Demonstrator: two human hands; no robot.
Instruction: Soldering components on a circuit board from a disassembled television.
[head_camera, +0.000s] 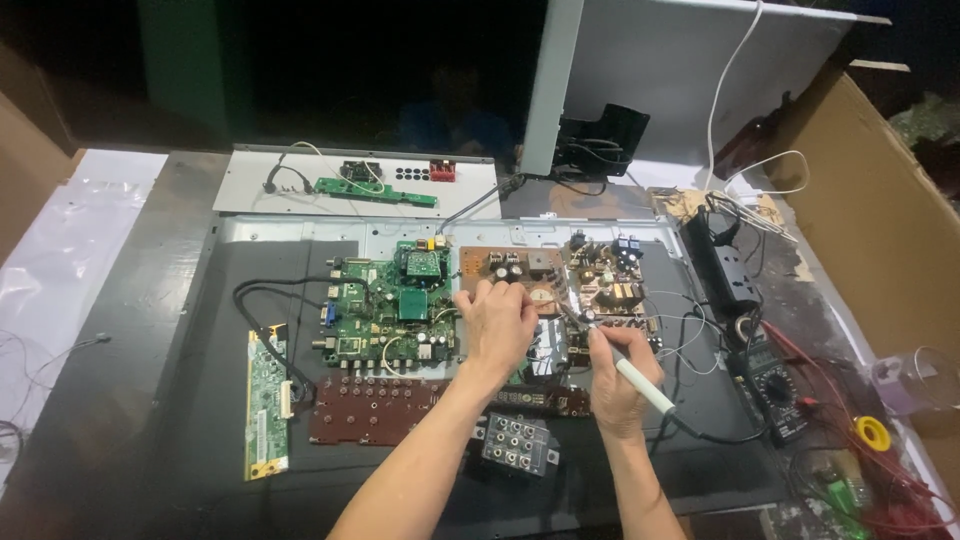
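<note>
While right hand (612, 372) grips it, soldering iron (640, 384): tip up-left, handle down-right.

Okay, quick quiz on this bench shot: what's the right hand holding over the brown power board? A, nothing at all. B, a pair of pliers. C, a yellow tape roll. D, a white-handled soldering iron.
D: the right hand grips a white-handled soldering iron with its tip at the brown power board, while the yellow tape roll lies off to the right on the bench.
</note>
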